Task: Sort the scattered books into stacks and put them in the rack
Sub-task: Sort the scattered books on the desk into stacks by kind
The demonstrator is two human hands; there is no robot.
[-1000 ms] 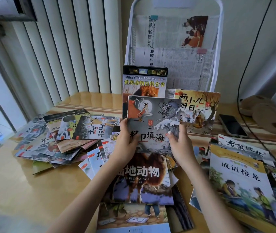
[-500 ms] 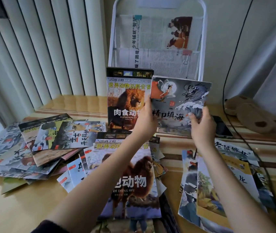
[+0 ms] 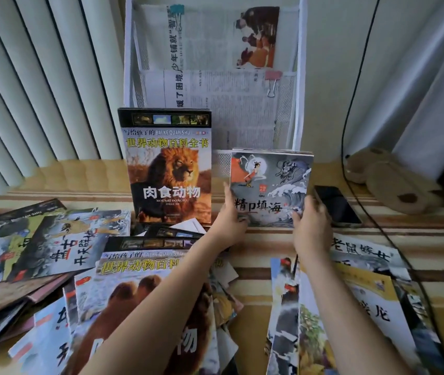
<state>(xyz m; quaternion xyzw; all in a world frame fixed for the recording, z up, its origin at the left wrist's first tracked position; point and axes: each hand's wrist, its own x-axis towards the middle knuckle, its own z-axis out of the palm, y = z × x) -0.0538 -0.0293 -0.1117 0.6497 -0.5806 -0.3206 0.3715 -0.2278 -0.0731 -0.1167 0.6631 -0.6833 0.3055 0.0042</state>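
Right of centre — left hand (image 3: 230, 220) and right hand (image 3: 311, 226) pinch picture book (image 3: 269, 185) by lower corners, probably seating it upright in rack (image 3: 300, 77) beside lion book (image 3: 169, 169).

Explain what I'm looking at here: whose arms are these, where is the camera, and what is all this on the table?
There is no machine here. A person wears a wide-angle camera on the head, so you look forward and down along their own bare arms. The left hand and right hand each grip a lower corner of a stack of thin grey books, held upright at the foot of a white mesh rack. Newspapers sit clipped in the rack's upper pockets. A lion book stands upright beside the held stack. More picture books lie scattered on the table: a camel book near the left arm, a yellow book to the right. A dark phone lies past the right hand.
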